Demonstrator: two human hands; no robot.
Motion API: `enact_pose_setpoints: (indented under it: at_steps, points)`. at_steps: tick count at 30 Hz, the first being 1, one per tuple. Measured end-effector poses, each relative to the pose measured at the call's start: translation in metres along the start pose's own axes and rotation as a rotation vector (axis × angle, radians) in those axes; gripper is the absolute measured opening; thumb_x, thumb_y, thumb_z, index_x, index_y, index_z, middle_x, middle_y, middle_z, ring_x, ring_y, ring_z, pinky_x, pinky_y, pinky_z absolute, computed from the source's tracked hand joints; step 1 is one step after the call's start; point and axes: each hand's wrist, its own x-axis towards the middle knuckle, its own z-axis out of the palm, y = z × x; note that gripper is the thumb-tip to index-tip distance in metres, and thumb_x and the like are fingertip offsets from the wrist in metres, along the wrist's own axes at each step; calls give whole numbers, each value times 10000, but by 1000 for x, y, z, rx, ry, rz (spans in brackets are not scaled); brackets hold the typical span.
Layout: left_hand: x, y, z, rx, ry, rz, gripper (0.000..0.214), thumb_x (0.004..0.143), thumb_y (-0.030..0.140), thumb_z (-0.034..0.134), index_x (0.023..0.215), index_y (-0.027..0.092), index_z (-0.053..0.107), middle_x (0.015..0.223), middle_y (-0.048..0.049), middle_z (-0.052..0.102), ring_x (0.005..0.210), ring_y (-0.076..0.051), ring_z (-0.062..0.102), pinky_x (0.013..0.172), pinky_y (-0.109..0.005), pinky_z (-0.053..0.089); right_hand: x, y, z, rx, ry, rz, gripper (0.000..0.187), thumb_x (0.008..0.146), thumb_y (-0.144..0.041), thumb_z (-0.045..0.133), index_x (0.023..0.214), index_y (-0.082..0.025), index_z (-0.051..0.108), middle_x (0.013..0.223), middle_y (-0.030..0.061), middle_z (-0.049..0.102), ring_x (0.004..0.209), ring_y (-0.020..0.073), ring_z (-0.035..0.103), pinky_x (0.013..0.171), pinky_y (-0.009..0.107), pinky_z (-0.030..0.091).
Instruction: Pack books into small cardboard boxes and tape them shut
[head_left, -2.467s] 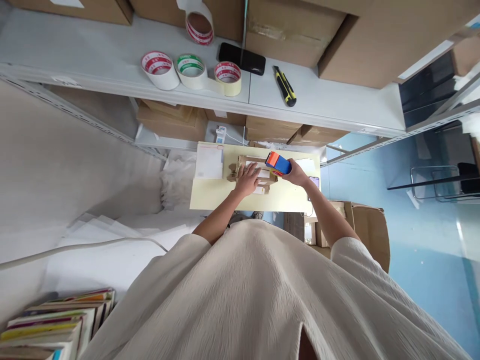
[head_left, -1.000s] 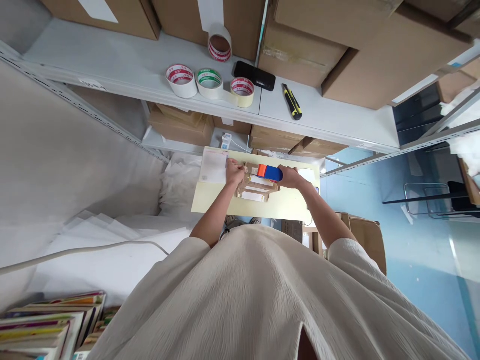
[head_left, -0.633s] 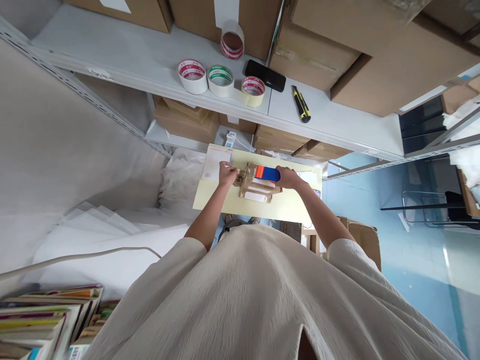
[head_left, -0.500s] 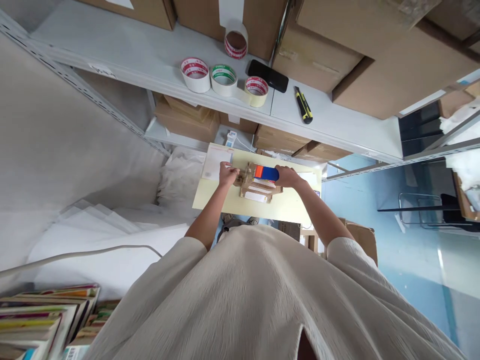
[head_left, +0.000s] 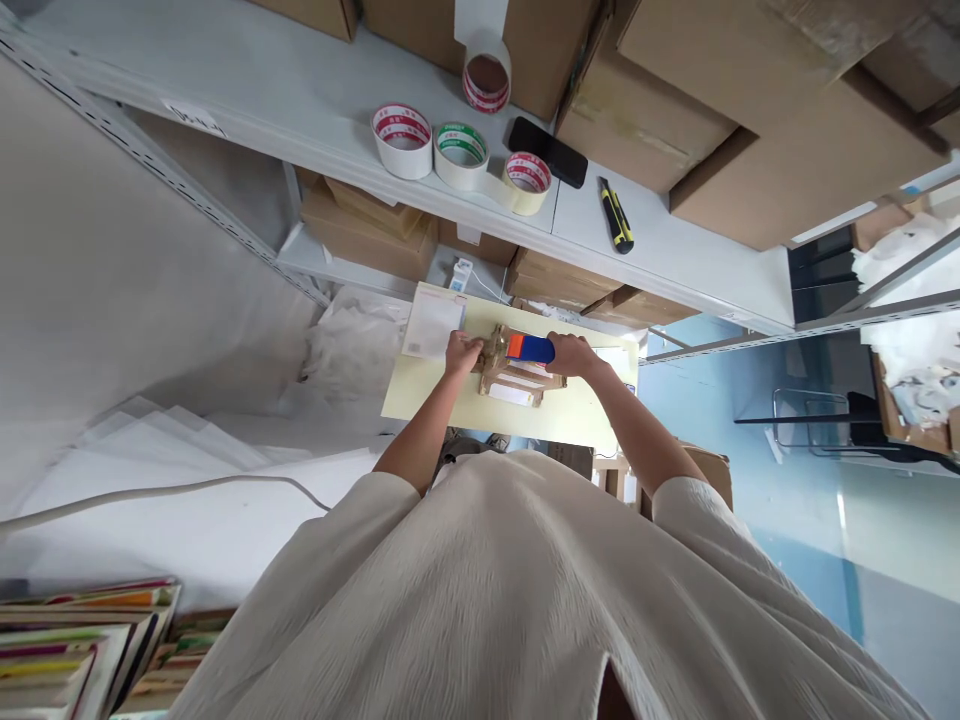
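Observation:
A small brown cardboard box (head_left: 517, 382) with white labels lies on a pale yellow table (head_left: 427, 395). My right hand (head_left: 574, 355) is closed around a blue and orange tape dispenser (head_left: 529, 348), which rests on the box's far edge. My left hand (head_left: 461, 353) is curled against the box's left end, fingers pressed on the cardboard. A white sheet of paper (head_left: 430, 325) lies on the table just left of my left hand.
A grey shelf (head_left: 315, 130) above the table carries several tape rolls (head_left: 461, 155), a black phone (head_left: 547, 152), a yellow-black utility knife (head_left: 616, 215) and large cardboard boxes (head_left: 757, 120). White bags (head_left: 345, 345) lie left of the table, books (head_left: 82, 655) at bottom left, blue floor at right.
My left hand moved from the top of the box to its left end. The tape dispenser came down from a raised tilt and slid left along the box's far edge.

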Motion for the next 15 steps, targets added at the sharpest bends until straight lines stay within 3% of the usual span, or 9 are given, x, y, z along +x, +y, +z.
enact_pose_setpoints:
  at_steps: [4,8,12,15]
  points:
    - [-6,-1,15,-28,12,-78,341,857,211,859,1033,286,577,934,-15,774,1006,-246,805,1015,-403,619,1,1,2,-6,-2,-1,497,897,-309,789,1371,-228,663,1330,178,838,1258,394,770,1109,471,519]
    - [-15,0,19,-2,-34,-37,260,844,177,838,958,275,625,1065,-76,831,1117,-277,814,1086,-427,617,2,1,5,-8,3,-1,509,881,-307,790,1368,-238,659,1334,168,842,1245,386,768,1100,467,516]
    - [-24,0,11,-6,29,85,145,923,186,750,1000,273,663,1208,-94,844,1200,-255,788,1161,-420,611,3,1,6,11,2,2,521,870,-288,789,1372,-229,661,1321,170,837,1220,383,770,1095,476,509]
    - [-32,-3,9,-17,-112,150,138,1000,228,682,1123,269,730,1300,-97,849,1259,-250,799,1195,-425,610,2,1,7,31,8,0,531,863,-272,789,1375,-223,657,1326,175,823,1234,390,759,1100,485,501]
